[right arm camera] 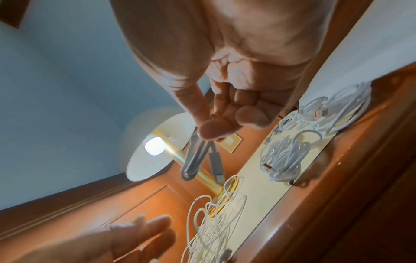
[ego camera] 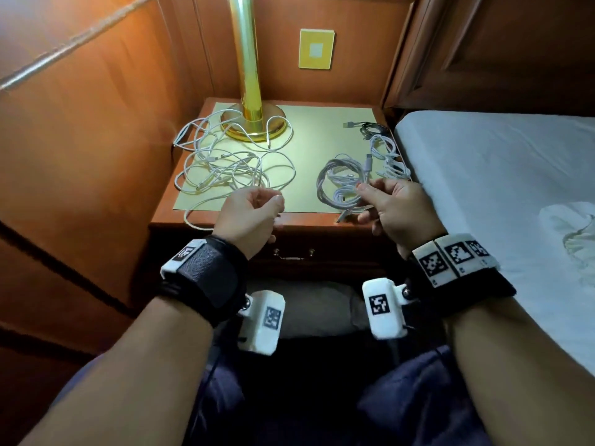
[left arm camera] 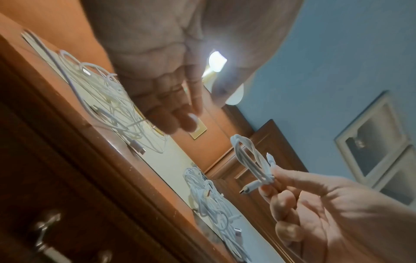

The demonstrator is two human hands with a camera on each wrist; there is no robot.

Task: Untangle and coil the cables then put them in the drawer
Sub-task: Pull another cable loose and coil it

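Right hand [ego camera: 394, 207] is pinching a small coiled cable [left arm camera: 252, 163] between thumb and fingertips, holding it up off the table [ego camera: 325, 136], over the front right part. Its plug ends are sticking out of the loop beside the fingers [left arm camera: 283, 176]. Left hand [ego camera: 249, 214] is hovering over the front edge with fingers loosely curled, holding nothing that the left wrist view shows.

Tangle [ego camera: 225, 162] of white cables is sprawling over the left half of the table, one loop running round the lamp [ego camera: 252, 123] base, another strand hanging just past the front edge near the left hand. Coils [ego camera: 341, 185] already wound are lying on the right half, just under the right hand. More bundles [ego camera: 386, 152] are lying along the right edge next to the bed [ego camera: 499, 175], with a dark cable [ego camera: 367, 127] behind them near the back.

Drawer [ego camera: 293, 252] is sitting shut under the front edge, its handle between the two wrists. Wood panel is closing off the left side and the back; the bed is pressing against the right side. Bare mat is showing in the middle between tangle and coils, and at the back right of the lamp.
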